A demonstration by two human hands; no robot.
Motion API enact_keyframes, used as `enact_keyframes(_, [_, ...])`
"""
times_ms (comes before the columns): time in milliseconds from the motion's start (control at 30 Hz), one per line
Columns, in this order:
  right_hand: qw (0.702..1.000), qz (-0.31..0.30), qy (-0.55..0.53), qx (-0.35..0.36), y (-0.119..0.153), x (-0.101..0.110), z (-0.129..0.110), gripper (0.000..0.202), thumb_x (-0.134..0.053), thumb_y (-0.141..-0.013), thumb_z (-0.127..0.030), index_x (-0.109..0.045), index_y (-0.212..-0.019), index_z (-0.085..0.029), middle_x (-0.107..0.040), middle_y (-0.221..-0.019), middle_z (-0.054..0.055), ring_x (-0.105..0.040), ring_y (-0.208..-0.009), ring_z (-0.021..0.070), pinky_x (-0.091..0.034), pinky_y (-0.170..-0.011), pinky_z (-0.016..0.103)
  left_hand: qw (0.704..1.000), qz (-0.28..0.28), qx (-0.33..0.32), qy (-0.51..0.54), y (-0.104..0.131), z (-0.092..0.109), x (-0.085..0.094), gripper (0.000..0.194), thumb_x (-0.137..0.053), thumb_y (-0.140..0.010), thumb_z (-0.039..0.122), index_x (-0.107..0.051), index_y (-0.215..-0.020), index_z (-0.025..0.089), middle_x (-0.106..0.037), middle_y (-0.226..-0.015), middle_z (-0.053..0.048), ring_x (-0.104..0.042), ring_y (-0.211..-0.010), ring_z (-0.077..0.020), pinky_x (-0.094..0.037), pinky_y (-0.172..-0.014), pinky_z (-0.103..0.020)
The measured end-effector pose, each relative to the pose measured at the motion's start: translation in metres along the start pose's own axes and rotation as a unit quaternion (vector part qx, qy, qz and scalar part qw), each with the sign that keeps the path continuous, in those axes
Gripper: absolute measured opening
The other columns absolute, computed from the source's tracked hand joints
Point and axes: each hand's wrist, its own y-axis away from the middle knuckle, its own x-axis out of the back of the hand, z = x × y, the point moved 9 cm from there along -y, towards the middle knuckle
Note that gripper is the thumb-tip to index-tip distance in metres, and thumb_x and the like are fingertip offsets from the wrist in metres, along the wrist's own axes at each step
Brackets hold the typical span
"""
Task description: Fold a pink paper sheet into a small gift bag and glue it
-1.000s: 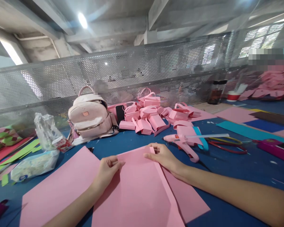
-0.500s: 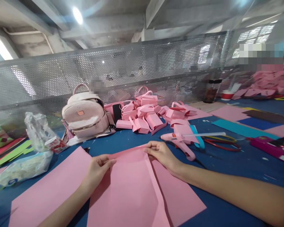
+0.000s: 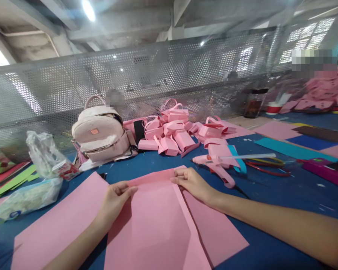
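Observation:
A large pink paper sheet [image 3: 154,217] stands partly raised in front of me, with a narrow fold running down its right side and a folded strip along its far edge. My left hand [image 3: 119,197] pinches its far left corner between thumb and fingers. At the far right corner, by the top of the fold, my right hand [image 3: 187,182] is closed on the same sheet. Flat pink sheets lie beneath on both sides, one left [image 3: 64,213] and one right [image 3: 222,228]. A pink glue gun [image 3: 216,167] with a clear glue stick rests just beyond my right hand.
Beyond the sheet are a pale backpack [image 3: 98,133] and a heap of small pink paper baskets [image 3: 171,131]. Plastic bags [image 3: 30,198] and green strips [image 3: 14,183] lie left. To the right are coloured sheets [image 3: 293,150], a purple tool [image 3: 325,170] and a dark jar [image 3: 255,103].
The view has shifted slightly. Both hands keep their hold on the pink sheet, and the right fingers have moved a little at the corner.

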Motion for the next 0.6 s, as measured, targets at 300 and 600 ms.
enact_keyframes(300, [1.000,-0.002,0.017,0.011,0.000,0.003,-0.004,0.041,-0.078,-0.068,-0.051,-0.055,-0.062,-0.018,-0.044,-0.058,-0.005,-0.038,-0.055,0.0100,-0.029,-0.054,0.025,1.000,-0.023,0.019,-0.002,0.000,-0.010,-0.005,0.052,-0.069,-0.071,0.060,-0.040,-0.055,0.021,-0.035,-0.049,0.007,-0.027,-0.046,-0.0072,-0.019,-0.046,-0.022])
enact_keyframes(600, [0.999,0.012,0.020,0.022,0.002,0.000,-0.007,0.046,-0.069,-0.075,-0.059,-0.049,-0.061,-0.020,-0.044,-0.059,-0.005,-0.045,-0.057,0.0125,-0.039,-0.057,0.026,0.999,-0.030,0.021,-0.010,0.002,-0.006,-0.008,0.051,-0.069,-0.071,0.060,-0.041,-0.054,0.020,-0.035,-0.048,0.007,-0.026,-0.046,-0.0071,-0.018,-0.045,-0.022])
